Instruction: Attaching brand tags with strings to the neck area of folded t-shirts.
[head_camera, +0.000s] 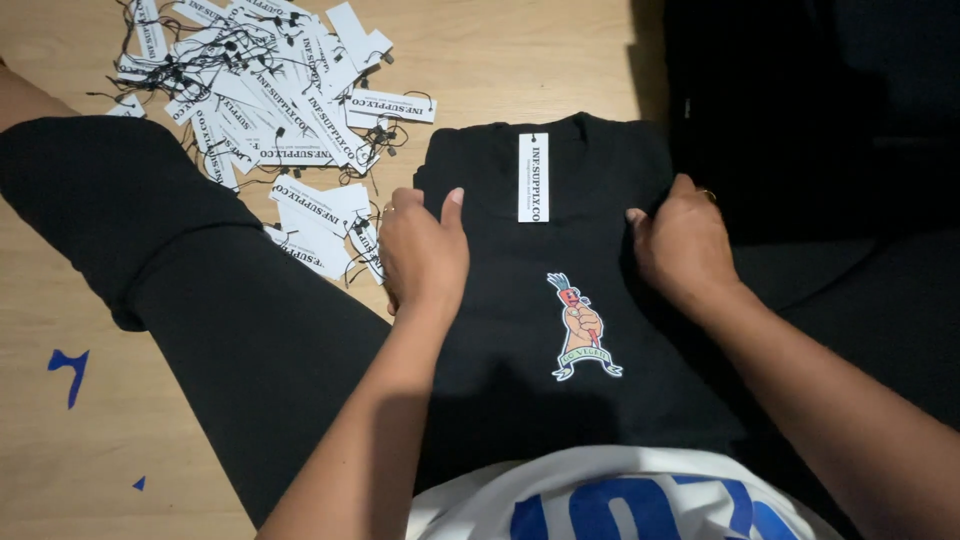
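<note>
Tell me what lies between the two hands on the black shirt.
In the head view, a white hang tag lies between the left hand and right hand.

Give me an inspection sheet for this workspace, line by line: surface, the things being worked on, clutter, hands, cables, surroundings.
Surface: light wooden floor with small blue marks at the left.
Job's things: folded black shirt with a small colourful print on the front; a white hang tag lies at the collar.
Clutter: heap of white hang tags with black strings left of the shirt.
Hands: left hand and right hand both press flat on the shirt's sides; ring on the right hand.
Cables: nothing seen.
Surroundings: dark fabric pile at the upper right; the person's black-clad leg at the left.
</note>
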